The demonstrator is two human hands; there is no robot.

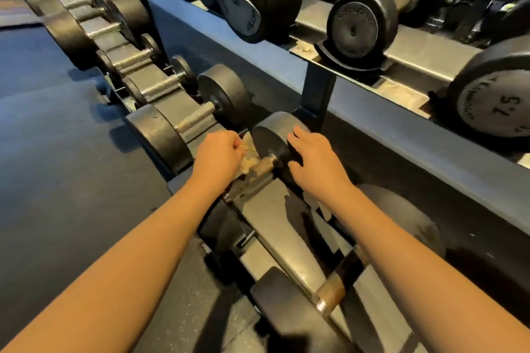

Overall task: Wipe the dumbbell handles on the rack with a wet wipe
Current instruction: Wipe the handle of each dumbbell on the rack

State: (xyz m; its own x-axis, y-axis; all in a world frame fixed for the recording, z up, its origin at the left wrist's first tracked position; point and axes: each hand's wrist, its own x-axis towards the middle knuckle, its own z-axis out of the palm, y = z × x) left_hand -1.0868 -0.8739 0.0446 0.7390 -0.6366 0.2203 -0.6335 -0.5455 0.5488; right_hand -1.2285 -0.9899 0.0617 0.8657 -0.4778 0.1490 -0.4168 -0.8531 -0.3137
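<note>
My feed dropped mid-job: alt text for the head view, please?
The left hand grips a crumpled beige wet wipe against the metal handle of a black dumbbell on the lower rack; the right hand holds its round weight.

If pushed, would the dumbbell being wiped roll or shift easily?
Likely heavy for its size: the dumbbell has thick, solid-looking heads. Its round heads might roll, but the rack cradle it lies in probably checks that. The right hand grips one head, perhaps steadying it while the left hand holds the wipe on the handle.
</note>
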